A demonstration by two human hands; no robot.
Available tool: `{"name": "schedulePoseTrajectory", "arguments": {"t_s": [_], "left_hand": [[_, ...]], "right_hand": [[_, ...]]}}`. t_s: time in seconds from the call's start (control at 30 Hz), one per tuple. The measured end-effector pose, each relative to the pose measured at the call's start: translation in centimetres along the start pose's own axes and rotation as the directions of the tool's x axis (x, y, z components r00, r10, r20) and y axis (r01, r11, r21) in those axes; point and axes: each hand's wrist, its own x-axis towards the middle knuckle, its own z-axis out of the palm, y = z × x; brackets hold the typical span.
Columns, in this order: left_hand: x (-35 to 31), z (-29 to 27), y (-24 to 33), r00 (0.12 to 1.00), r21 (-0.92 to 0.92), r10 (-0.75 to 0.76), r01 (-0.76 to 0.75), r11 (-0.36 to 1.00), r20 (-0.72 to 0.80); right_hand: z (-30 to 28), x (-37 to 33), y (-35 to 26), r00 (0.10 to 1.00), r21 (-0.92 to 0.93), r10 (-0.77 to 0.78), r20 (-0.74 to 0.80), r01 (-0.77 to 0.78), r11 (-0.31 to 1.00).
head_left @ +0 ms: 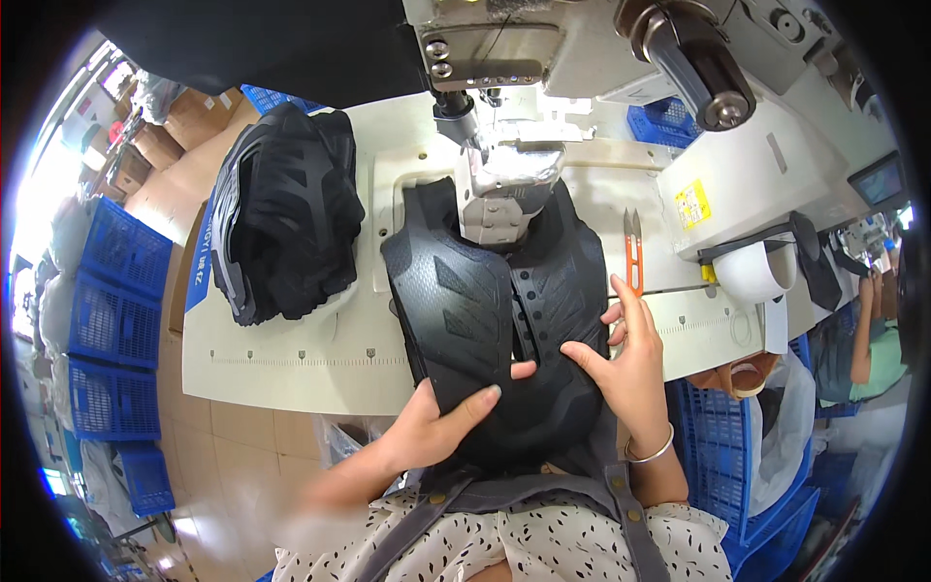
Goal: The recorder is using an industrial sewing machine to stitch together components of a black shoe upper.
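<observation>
A black shoe upper [465, 310] with embossed stripes and a row of eyelet holes lies spread under the head of a sewing machine [497, 199]. My left hand [441, 422] grips its near left part, thumb on top, with a fingertip showing at the central slit. At the right side of the upper, my right hand [628, 364] has its thumb touching the surface and its fingers apart, the index stretched forward. Orange-handled thread snips [633, 254] lie just beyond the right fingers. To the left rests a stack of similar black uppers [291, 213].
The pale machine table [281, 373] has a ruler scale along its near edge. Blue crates [114, 325] are stacked on the floor at left, and a blue basket [718, 436] stands at right. A white cup-shaped holder [752, 274] sits on the right. Another person's arm [863, 335] shows far right.
</observation>
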Motion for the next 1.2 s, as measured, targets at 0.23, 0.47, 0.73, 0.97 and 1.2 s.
{"name": "schedulePoseTrajectory", "arguments": {"t_s": [0.23, 0.47, 0.73, 0.97, 1.2], "left_hand": [[0.2, -0.2, 1.1, 0.99, -0.807, -0.126, 0.028, 0.589, -0.058], [1.2, 1.0, 1.5, 0.987, -0.703, -0.126, 0.022, 0.711, -0.097], [3.2, 0.6, 4.6, 0.96, -0.735, -0.152, -0.075, 0.673, -0.237], [4.5, -0.4, 5.6, 0.955, -0.659, -0.046, -0.166, 0.734, -0.292], [4.9, -0.9, 5.2, 0.972, -0.623, 0.03, -0.172, 0.763, -0.232]], "right_hand": [[-1.5, -1.3, 0.4, 0.973, 0.821, 0.23, 0.015, -0.143, 0.553], [-1.3, -0.5, -1.2, 0.881, 0.882, -0.047, 0.47, -0.467, 0.062], [0.3, 1.0, -4.8, 0.998, 0.989, 0.014, 0.068, -0.069, 0.127], [0.4, 2.8, -4.7, 1.0, 0.983, 0.006, -0.002, 0.001, 0.184], [0.3, 3.3, -4.1, 0.997, 0.989, -0.03, 0.07, -0.065, 0.129]]}}
